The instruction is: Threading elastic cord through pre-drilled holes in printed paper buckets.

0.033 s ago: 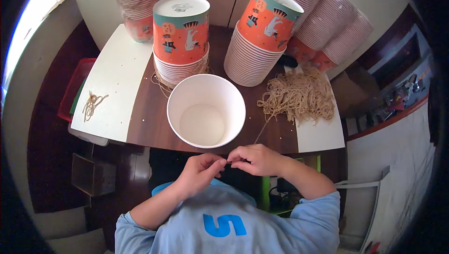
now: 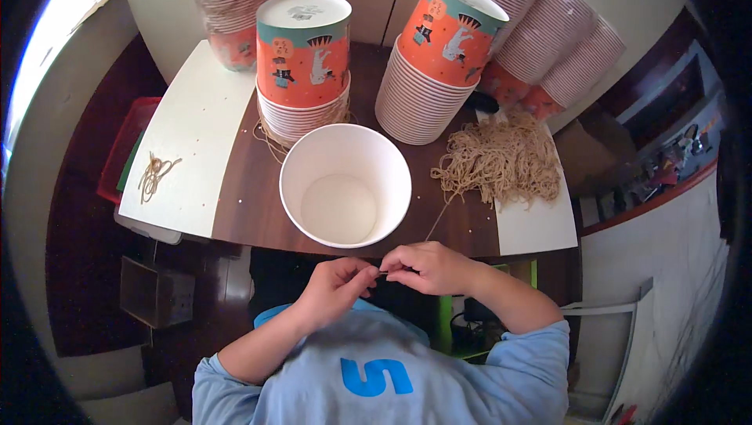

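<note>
Bare hands point(image 2: 333, 292) pinch a tiny dark thing point(image 2: 382, 273) before a round white paper tub point(image 2: 341, 202); to its right, tangled tan string point(image 2: 509, 159).

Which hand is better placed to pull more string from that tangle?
Probably the right hand: the string pile lies on that side, and a strand runs from it toward that hand. The left hand is farther.

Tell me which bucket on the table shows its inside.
The lone bucket at the front of the table: its open mouth faces up. The left stack and right stack behind it stand bottom-up.
</note>
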Tool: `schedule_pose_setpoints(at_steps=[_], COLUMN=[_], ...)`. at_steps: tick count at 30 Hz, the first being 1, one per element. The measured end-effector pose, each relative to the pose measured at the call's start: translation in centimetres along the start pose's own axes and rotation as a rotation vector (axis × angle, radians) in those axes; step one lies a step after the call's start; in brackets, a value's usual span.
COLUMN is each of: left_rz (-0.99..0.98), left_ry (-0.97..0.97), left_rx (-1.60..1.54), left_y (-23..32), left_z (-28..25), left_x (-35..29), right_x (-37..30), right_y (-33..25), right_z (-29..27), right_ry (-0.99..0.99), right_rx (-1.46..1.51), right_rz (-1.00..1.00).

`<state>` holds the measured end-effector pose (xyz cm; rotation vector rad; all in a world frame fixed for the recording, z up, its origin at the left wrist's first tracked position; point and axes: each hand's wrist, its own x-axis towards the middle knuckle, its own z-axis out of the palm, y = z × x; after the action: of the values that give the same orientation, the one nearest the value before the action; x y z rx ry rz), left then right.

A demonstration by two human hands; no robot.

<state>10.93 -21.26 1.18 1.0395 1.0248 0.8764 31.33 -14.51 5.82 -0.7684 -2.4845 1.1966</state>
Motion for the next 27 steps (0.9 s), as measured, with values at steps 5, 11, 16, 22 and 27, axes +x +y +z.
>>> schedule_pose_setpoints(at_steps=[5,11,16,22,27], left_rz=[0.110,0.440,0.378,0.229,0.243], left_ry=[0.023,0.058,-0.066,-0.104,-0.018], left_rx=[0.150,-0.098,-0.170,-0.001,-0.036], left_y=[0.8,5.6,6.5,5.7,4.6], left_z=[0.0,-2.8,-3.5,-2.7,-2.6], left_x=[-0.6,-4.5,-5.5,-5.1,-5.0], right_x=[-0.1,-3.6,-5.0,-0.1,2.9], right_y=[0.5,11.0,5.6,-7.2,-7.8], right_z=[-0.3,-8.2,-8.5,-3.7,2.0], right_ry=[0.002,0.222,0.213,-0.034,0.049], right_rx=[0.031,-0.798,-1.405,-0.128,0.156], right_rz=[-0.021,0.515,0.415,-0.092,-0.092])
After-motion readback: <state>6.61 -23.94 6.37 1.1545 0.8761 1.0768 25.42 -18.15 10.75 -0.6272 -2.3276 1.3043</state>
